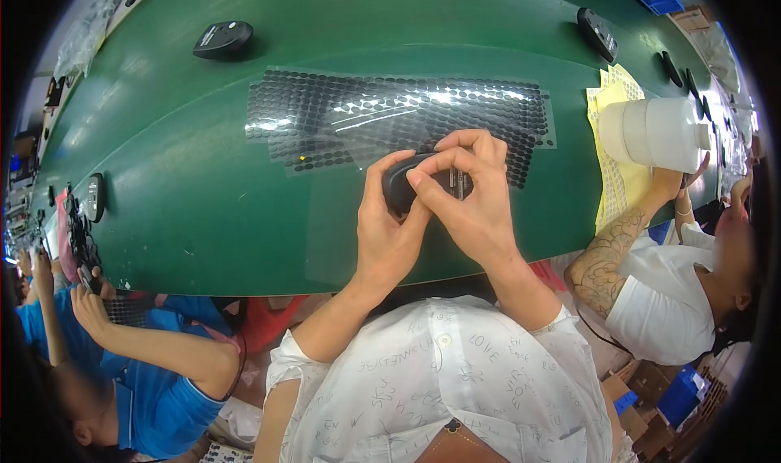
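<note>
A black computer mouse (398,188) is held over the near part of the green table, its labelled underside partly showing between my fingers. My left hand (388,223) wraps round its left side. Across the mouse's top and right reaches my right hand (478,194), with thumb and forefinger pressed together at its surface. Whether a small piece sits in that pinch is hidden. Just beyond both hands lie overlapping clear sheets covered with black oval pads (325,117), shiny under the lights.
Other black mice rest at the far left (224,40), far right (597,34) and left edge (96,197). A white plastic bottle (651,133) lies on yellow sticker sheets (612,190) to the right. Co-workers sit on both sides, the left one in a blue shirt (175,382).
</note>
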`<state>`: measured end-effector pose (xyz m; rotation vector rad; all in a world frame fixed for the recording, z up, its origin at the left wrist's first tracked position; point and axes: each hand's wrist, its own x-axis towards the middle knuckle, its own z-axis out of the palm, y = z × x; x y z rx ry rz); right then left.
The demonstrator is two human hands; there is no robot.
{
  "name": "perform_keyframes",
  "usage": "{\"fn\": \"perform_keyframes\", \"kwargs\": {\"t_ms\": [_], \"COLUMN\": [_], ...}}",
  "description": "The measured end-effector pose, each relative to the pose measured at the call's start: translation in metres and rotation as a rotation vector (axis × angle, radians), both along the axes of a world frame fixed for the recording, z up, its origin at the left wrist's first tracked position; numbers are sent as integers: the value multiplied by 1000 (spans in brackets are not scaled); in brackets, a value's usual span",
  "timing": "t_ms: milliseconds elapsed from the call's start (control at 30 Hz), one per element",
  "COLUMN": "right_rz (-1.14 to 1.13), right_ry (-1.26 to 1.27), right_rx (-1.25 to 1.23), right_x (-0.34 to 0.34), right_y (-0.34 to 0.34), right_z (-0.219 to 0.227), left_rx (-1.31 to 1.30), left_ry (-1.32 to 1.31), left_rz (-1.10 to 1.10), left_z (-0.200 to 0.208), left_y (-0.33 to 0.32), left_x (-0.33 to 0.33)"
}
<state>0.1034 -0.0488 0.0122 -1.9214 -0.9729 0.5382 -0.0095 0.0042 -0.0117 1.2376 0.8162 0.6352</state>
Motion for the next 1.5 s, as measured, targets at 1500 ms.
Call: {"fn": "perform_keyframes", "kwargs": {"t_ms": [1500], "right_rz": [44], "right_ry": [-5], "right_rx": [22], "right_x": [5], "right_y": [5], "right_z": [-3], "left_rx": [71], "left_ry": [48], "left_rz": [-13], "left_z": [-4], "left_y": [-2], "left_x": [0]}}
